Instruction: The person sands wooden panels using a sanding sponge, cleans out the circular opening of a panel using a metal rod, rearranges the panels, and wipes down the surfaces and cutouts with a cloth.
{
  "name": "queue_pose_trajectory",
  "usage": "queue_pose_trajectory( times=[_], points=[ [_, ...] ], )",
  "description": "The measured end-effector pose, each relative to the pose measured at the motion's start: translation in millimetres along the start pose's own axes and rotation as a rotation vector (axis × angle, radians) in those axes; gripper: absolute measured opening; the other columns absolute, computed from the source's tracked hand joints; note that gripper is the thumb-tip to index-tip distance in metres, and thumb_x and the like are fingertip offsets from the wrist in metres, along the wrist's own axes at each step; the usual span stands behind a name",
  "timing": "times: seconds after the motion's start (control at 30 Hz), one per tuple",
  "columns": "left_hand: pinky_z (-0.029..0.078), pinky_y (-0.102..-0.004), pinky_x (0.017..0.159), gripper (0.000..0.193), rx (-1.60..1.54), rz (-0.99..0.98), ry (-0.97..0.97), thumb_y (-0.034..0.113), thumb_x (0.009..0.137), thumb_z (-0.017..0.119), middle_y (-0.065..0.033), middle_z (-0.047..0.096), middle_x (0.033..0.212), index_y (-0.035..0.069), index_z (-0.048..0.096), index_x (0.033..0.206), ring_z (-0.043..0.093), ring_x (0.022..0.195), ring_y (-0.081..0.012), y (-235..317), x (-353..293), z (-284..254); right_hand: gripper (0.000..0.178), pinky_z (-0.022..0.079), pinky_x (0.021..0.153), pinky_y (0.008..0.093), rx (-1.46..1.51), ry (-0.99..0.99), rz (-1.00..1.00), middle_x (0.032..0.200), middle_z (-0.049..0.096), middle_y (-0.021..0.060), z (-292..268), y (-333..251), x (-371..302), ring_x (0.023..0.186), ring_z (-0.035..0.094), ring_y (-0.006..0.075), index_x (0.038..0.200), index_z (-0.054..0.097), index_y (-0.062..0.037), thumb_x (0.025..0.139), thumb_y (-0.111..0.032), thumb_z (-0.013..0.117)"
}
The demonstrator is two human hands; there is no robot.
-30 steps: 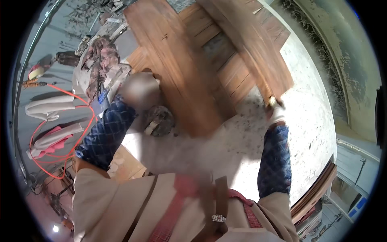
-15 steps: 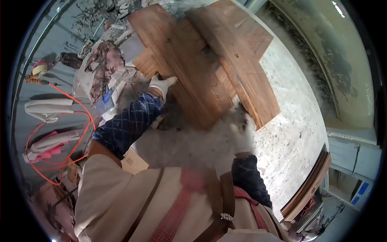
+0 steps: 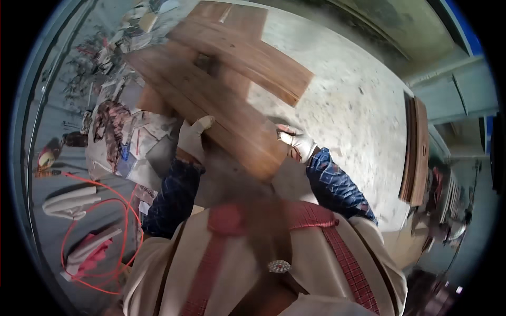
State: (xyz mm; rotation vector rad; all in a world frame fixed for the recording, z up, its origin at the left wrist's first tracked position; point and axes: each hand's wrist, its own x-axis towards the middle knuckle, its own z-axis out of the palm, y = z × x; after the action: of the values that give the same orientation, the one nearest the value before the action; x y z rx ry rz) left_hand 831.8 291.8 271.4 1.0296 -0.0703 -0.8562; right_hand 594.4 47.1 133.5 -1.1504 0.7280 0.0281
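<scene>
A long reddish-brown wooden board (image 3: pixel 219 108) slants from the far left toward my body. My left hand (image 3: pixel 192 138), in a whitish glove, grips its left edge with the thumb on top and the fingers hidden underneath. On the board's right edge, near its close end, my right hand (image 3: pixel 296 143) is closed in a similar glove with darker, soiled patches. A second wooden board (image 3: pixel 253 60) lies farther off to the right. Both boards lie across other wooden pieces (image 3: pixel 237 21) at the far side. The near end of the held board is blurred.
All this is over a pale, stained table (image 3: pixel 358 137). Crumpled papers and rags (image 3: pixel 113 131) crowd its left side. An orange hose (image 3: pixel 126 221) loops by hanging gloves (image 3: pixel 71 203) on the left wall. Several brown boards (image 3: pixel 415 152) stand upright at the right edge.
My right hand has moved from beside the second board to the right edge of the held board. That board has come apart from the second one. My view has turned rightward.
</scene>
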Motion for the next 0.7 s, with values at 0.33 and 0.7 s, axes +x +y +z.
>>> queue_pose_trajectory(
  times=[0.33,0.7],
  points=[
    [0.051,-0.0318,0.087,0.045,0.811,0.062,-0.402,0.015,0.089,0.067,-0.0112,0.064,0.108,-0.005,0.053,0.126,0.062,0.098,-0.0175,-95.7,-71.5,156.9,0.037,0.046,0.101,0.0314,-0.221,0.378,-0.069,0.127,0.066,0.0059,25.1,95.5,-191.0,0.119,0.059,0.0196,0.122,0.069,-0.0043,0.102,-0.033,0.055],
    [0.05,-0.0421,0.097,0.06,1.295,0.075,-1.262,0.036,0.093,0.066,-0.0222,0.06,0.131,0.005,0.05,0.143,0.059,0.119,-0.0345,-266.9,-163.9,153.5,0.036,0.047,0.098,0.0309,-0.172,0.446,-0.052,0.124,0.066,0.0064,-10.2,180.4,-315.0,0.116,0.059,0.019,0.124,0.067,-0.0042,0.102,-0.03,0.056]
  ],
)
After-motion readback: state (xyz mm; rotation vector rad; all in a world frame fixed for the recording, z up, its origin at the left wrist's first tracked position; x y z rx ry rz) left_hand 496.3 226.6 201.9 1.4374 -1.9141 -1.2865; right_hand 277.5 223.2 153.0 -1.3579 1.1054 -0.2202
